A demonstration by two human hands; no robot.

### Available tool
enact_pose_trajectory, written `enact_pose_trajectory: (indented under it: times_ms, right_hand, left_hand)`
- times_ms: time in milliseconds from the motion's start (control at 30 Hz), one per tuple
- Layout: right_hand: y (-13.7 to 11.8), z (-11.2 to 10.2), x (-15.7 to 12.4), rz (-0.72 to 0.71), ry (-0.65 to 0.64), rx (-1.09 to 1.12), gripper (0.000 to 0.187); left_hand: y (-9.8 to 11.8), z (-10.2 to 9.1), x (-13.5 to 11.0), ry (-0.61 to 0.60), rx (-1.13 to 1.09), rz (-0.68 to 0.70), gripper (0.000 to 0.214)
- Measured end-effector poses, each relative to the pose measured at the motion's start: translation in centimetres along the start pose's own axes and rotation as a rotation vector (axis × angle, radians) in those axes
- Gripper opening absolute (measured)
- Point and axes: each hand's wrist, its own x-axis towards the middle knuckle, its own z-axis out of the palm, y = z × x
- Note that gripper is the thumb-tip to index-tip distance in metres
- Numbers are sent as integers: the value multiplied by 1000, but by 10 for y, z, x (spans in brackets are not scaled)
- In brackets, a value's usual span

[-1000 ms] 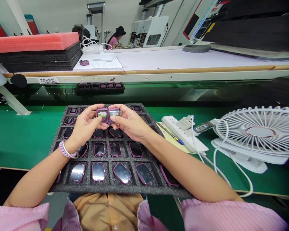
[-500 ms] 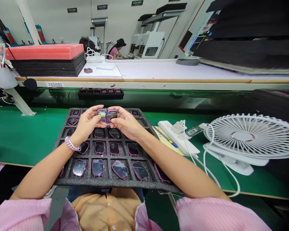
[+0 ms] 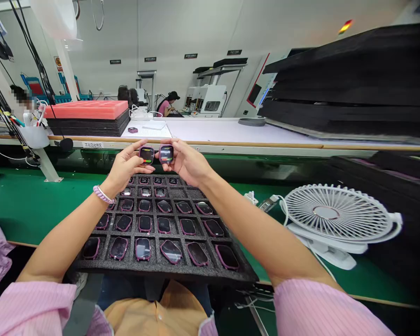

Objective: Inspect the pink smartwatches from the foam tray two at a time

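Note:
My left hand (image 3: 124,165) holds a small purple watch body (image 3: 146,154) with its lit screen facing me. In my right hand (image 3: 186,162) is a second purple watch body (image 3: 166,153), also lit, held side by side with the first one. Both are raised above the far edge of a black foam tray (image 3: 199,270). The tray's pockets hold several more purple watch bodies (image 3: 143,248) with dark screens. A pale bracelet sits on my left wrist.
A white desk fan (image 3: 336,217) lies on the green belt to the right, with a white cable beside it. Behind runs a long white bench with stacked black and red foam (image 3: 87,116). A person (image 3: 168,105) sits far back. Black foam stacks fill the right.
Both hands have lifted the two watch bodies higher and farther from the tray. My head has tilted up, so more of the room shows. The second screen now glows.

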Motion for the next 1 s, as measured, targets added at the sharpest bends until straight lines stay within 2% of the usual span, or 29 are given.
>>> enact_pose_trajectory:
  times_ms: [167, 400, 667, 1000]
  right_hand:
    - [-33, 6, 25, -143, -24, -36, 36]
    - [-55, 14, 39, -251, -63, -159, 56]
    - [-72, 18, 28, -266, -117, -270, 59]
    - [-78, 26, 18, -298, -118, -273, 59]
  left_hand:
    - [25, 3, 23, -11, 36, 158, 68]
    - [46, 6, 45, 32, 128, 378, 68]
    - [52, 4, 44, 23, 142, 464, 67]
    - [63, 16, 31, 38, 210, 533, 56]
